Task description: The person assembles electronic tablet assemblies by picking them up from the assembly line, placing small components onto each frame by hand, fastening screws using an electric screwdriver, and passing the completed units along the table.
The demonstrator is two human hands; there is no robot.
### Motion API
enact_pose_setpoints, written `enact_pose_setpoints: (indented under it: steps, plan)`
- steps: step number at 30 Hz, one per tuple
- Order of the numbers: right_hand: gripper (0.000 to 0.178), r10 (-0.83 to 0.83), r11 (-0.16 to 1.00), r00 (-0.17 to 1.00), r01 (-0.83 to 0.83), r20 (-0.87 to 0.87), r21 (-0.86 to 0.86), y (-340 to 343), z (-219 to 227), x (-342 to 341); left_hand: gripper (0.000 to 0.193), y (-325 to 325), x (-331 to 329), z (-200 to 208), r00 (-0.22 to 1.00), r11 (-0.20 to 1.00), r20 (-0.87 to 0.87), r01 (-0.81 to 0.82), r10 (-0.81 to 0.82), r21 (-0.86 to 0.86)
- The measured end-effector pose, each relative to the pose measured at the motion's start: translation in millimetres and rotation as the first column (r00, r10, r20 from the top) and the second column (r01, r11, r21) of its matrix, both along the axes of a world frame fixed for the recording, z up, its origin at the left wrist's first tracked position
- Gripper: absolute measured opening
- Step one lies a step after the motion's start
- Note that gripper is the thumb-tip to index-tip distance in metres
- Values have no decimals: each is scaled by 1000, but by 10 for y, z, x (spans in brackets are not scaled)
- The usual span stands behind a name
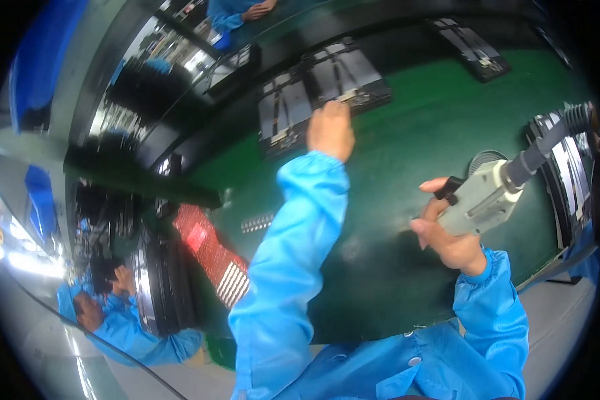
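My left hand (331, 130) reaches forward over the green work surface. Its fingers are bent together at the near edge of a flat black unit (347, 70) with grey panels and dark cables; the fingertips are partly hidden there. A second unit of the same kind (283, 110) lies beside it on the left, close to my wrist. On the right, my right hand (450, 240) is wrapped around the handle of a pale grey gun-shaped tool (490, 198). The tool has a black trigger piece, and a thick dark hose (540, 153) runs from it to the upper right.
Red bubble wrap (203, 243) with silvery strips (233, 283) lies left of my left arm, near a row of small metallic parts (257, 223). More flat units (470, 50) lie far right; others stack at the right edge (567, 173). A co-worker (100, 313) is at lower left.
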State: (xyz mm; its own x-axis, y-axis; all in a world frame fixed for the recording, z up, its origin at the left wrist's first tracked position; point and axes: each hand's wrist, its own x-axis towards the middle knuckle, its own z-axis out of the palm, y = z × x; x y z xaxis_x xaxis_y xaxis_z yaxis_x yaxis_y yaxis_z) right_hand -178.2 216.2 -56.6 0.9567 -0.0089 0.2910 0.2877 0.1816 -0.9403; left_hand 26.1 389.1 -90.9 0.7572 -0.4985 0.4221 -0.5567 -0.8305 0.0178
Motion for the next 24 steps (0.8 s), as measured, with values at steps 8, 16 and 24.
enact_pose_setpoints:
  steps: [8, 16, 24]
  plan:
    - [43, 65, 998, 990, -66, 126, 5, -132, 97, 6, 55, 1159, 139, 303, 917, 849, -189, -225, 350, 479]
    - [43, -188, 967, 961, 146, 202, 207, -61, -55, 151, 42, 1124, 304, 164, 914, 882, 21, -398, 406, 251]
    - [27, -230, 972, 958, 235, 174, -7, -131, 24, 179, 38, 1621, 4, 872, 827, 863, 252, -496, 503, -96]
